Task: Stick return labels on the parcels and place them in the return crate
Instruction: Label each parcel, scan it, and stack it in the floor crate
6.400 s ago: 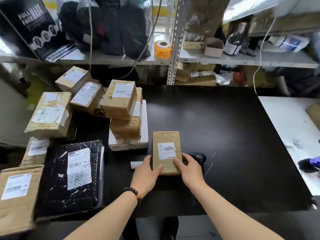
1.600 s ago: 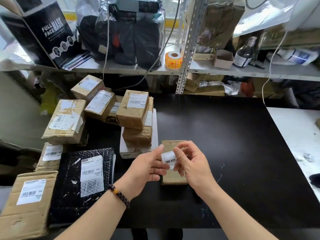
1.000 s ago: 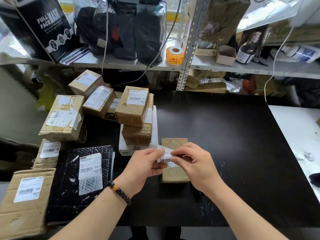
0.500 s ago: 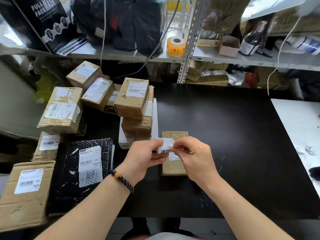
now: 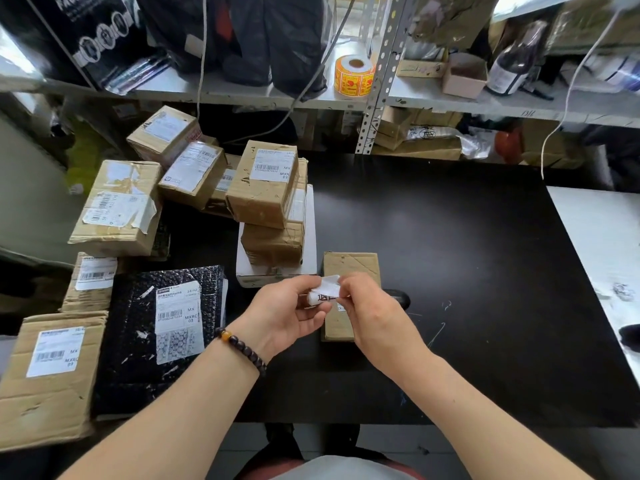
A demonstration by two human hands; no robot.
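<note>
So there's a big black table (image 5: pixel 467 265) taking up most of the view, with a grey shelf (image 5: pixel 242 95) running along the back, loaded with black bags, a bottle and general clutter. The left side of the table is buried in a pile of boxes (image 5: pixel 117 209), all brown cardboard with white shipping labels, some leaning on each other. In front of that sits a black mailer (image 5: pixel 138 344), and a larger box (image 5: pixel 52 379) hangs off the near left corner. Near the middle two brown boxes are stacked on a white box (image 5: pixel 277 271).

The parcel (image 5: pixel 349 266) being worked on lies flat on the table just right of that white box, long side pointing away from the person. Its near half is hidden behind the hands.

Both hands hover right over it. The left hand (image 5: pixel 287 313) has its fingers curled around a little white label roll (image 5: pixel 325 294) with red print, thumb on top. The right hand (image 5: pixel 374 313) pinches the loose end of that same roll between thumb and fingertips. Whether the label touches the parcel is hard to tell.

An orange sticker roll (image 5: pixel 353 76) stands on the shelf by the upright. A dark bead bracelet (image 5: pixel 242 344) sits on the left wrist.
</note>
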